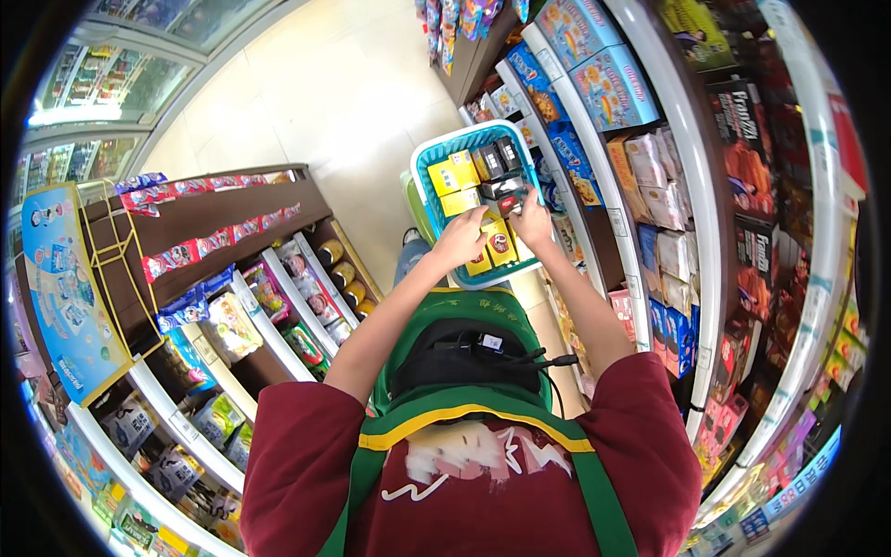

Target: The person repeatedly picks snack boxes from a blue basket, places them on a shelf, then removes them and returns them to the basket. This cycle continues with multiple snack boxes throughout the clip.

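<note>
Ahead of my apron is a teal basket with a white rim (464, 133), holding several small yellow boxes (454, 173) and black boxes (489, 162). Over its near left part, my left hand (461, 238) has its index finger stretched out beside the boxes; its other fingers are partly hidden. At the right side of the basket my right hand (531, 225) closes its thumb and fingers on a small black box (504, 197) with a reddish side. More yellow boxes with a dark round emblem (501, 243) lie between the hands.
Shelves of boxed and bagged snacks (664, 176) rise close on the right. A lower rack of packets (232, 325) stands on the left, with a blue display board (74, 288). Glass-door coolers (116, 84) line the far left beyond the pale floor (306, 93).
</note>
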`<state>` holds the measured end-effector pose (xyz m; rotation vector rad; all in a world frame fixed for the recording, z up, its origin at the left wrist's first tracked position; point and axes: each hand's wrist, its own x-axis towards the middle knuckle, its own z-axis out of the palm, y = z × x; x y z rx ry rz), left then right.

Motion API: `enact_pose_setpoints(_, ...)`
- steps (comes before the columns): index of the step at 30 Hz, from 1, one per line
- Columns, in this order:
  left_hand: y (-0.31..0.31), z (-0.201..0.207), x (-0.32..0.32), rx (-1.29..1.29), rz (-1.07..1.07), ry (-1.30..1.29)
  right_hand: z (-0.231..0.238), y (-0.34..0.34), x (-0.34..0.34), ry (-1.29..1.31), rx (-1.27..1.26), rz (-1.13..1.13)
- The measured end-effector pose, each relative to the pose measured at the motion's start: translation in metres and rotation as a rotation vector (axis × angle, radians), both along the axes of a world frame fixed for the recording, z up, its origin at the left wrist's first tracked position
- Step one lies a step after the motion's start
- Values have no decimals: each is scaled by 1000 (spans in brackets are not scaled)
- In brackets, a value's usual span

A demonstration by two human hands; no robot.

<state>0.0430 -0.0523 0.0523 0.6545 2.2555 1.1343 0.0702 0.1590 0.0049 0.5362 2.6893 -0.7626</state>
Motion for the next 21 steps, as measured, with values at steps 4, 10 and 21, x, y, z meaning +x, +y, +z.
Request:
enact_pose_setpoints(4, -18, 38, -3, 99, -1, 48, 71, 16, 24, 136, -267, 70)
enact_pose_setpoints(10, -37, 114, 6, 310, -87, 45, 182, 11, 96, 455, -228, -341)
enact_pose_setpoints(21, -26, 187, 54, 366, -467, 16, 290, -59, 268, 537, -225, -651)
